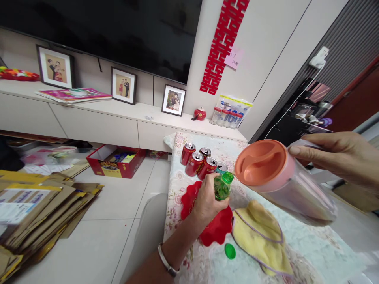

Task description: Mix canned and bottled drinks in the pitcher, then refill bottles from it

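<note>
My left hand [207,199] is wrapped round a small green bottle [222,187] with its mouth uncapped, above a red scalloped tray [217,228]. My right hand [334,152] grips the handle of a clear pitcher [302,197], which is tilted to the left. The pitcher's orange lid [260,162] faces the bottle, a little apart from it, and dark liquid shows low inside. A green cap [230,251] lies on the flowered tablecloth [207,264], near a yellow cloth [260,236]. Several drink cans [194,163] stand behind the bottle.
Behind the table runs a white cabinet [112,126] with picture frames [123,86], a small red pot [199,114] and lidded jars [226,118]. On the floor at left are flattened cardboard [50,213] and a red box [115,167].
</note>
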{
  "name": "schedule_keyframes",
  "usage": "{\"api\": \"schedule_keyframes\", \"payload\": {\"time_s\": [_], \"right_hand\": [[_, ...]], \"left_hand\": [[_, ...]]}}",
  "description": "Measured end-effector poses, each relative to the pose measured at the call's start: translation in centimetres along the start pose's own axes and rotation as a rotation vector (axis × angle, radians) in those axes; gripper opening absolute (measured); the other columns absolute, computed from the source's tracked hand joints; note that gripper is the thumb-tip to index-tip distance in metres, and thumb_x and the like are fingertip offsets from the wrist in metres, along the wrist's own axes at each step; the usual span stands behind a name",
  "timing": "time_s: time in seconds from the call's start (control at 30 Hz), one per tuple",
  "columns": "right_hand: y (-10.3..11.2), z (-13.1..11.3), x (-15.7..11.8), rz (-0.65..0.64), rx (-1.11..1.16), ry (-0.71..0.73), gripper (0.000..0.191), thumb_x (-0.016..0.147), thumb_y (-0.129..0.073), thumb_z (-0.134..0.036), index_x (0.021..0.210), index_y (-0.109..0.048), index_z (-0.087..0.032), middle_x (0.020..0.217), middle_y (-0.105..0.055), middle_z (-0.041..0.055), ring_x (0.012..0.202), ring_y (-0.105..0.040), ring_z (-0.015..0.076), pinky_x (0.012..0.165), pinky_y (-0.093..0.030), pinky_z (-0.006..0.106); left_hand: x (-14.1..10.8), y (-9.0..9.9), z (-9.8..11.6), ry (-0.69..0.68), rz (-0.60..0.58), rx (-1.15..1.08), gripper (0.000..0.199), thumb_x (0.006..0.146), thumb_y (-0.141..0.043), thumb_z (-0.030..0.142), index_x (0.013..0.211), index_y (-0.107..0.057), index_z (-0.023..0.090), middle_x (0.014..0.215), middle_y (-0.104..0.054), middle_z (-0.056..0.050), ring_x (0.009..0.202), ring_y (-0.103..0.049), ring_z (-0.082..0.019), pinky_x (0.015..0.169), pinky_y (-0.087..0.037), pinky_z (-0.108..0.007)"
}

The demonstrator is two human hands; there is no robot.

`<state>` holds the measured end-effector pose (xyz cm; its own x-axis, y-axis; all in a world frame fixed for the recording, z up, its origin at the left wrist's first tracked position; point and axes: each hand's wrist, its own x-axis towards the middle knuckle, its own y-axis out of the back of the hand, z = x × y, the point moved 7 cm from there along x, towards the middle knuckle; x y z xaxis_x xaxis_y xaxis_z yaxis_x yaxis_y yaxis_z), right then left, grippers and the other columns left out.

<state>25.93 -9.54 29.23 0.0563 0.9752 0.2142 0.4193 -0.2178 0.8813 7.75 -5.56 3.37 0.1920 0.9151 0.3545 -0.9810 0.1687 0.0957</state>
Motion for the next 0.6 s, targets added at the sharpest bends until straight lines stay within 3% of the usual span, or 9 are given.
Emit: {"api": "schedule_keyframes", "payload": {"time_s": [0.6], "right_hand": [[0.13, 0.21, 0.25, 0.008, -0.016, 0.004, 0.078, 0.051, -0.068, -0.097, 0.062, -0.073, -0.020, 0.062, -0.060, 0.0044, 0.062, -0.049, 0.0185, 0.052, -0.038, 0.030]], "left_hand": [[0.13, 0.01, 0.04, -0.013, -0.002, 0.014, 0.063, 0.071, -0.075, 0.020, 0.128, -0.047, 0.021, 0.122, -0.066, -0.013, 0.116, -0.066, -0.033, 0.093, -0.055, -0.044]]}}
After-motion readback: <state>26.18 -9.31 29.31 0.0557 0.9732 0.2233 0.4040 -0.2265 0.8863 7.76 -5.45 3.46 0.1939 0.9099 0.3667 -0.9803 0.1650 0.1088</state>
